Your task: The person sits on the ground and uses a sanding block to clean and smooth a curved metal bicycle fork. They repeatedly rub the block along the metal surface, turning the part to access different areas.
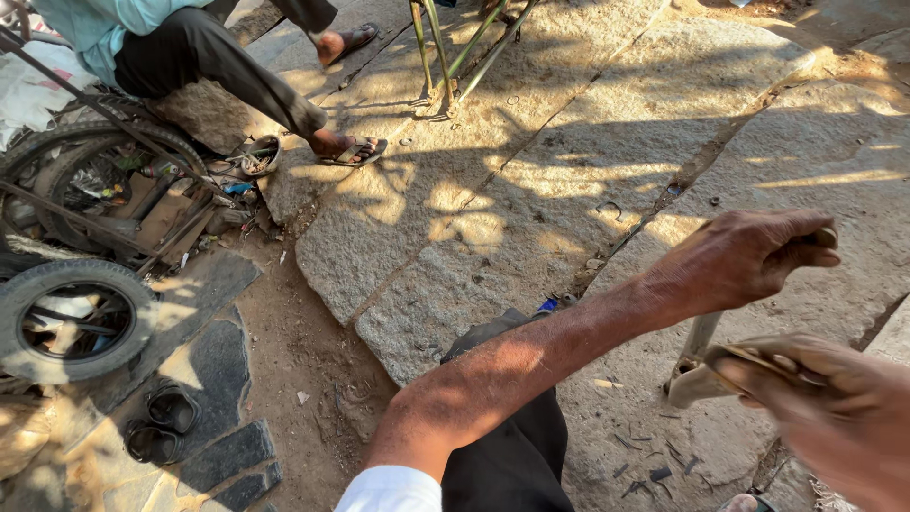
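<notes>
My left hand (749, 256) reaches across from the lower left and is closed around the handle of a metal tool (700, 334). The tool's flat shaft runs down toward the stone paving (569, 190). My right hand (839, 412), at the lower right, grips a tan, flat, curved piece (703, 381), perhaps leather or a sole. The tool's lower end meets this piece just above the ground. My dark trouser leg (512, 446) lies under the left forearm.
Another person in a teal shirt and dark trousers (199, 57) sits at the top left, wearing sandals. Bicycle wheels (85, 180) and a small tyre (71, 318) crowd the left. A pair of black sandals (161, 422) lies nearby. Green metal legs (455, 52) stand at the top. Small scraps (654, 469) litter the stone.
</notes>
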